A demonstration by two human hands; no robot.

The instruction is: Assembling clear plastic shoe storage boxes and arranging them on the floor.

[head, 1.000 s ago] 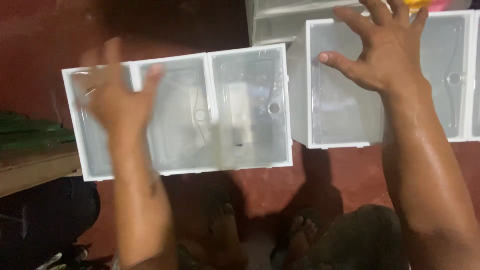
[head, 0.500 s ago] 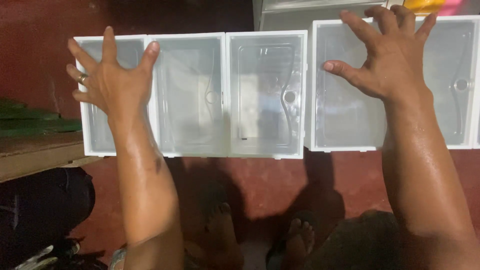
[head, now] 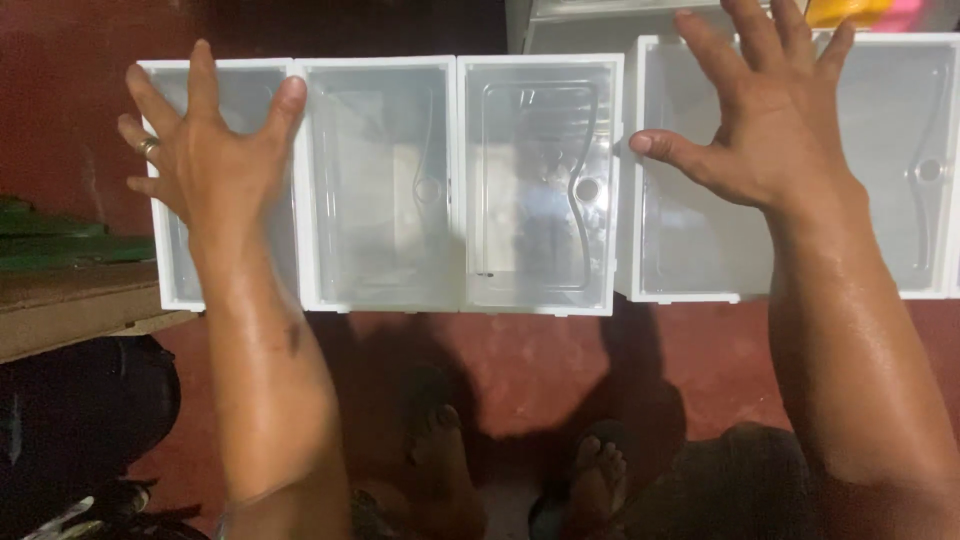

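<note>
The long clear plastic box with three parts (head: pixel 385 180) has turned straight and level since a moment ago. It lies just beside the second clear plastic box (head: pixel 690 240). The left hand (head: pixel 205 150) is spread flat and open on the long box's left part. The right hand (head: pixel 760 120) is spread open on the second box. Bare feet (head: pixel 440 460) stand on the red floor (head: pixel 520 365) below. A wooden board (head: pixel 60 310) is at the left.

L hand (head: pixel 215 160) on left box (head: pixel 385 185), R hand (head: pixel 765 125) on right box (head: pixel 890 170), boxes side by side
</note>
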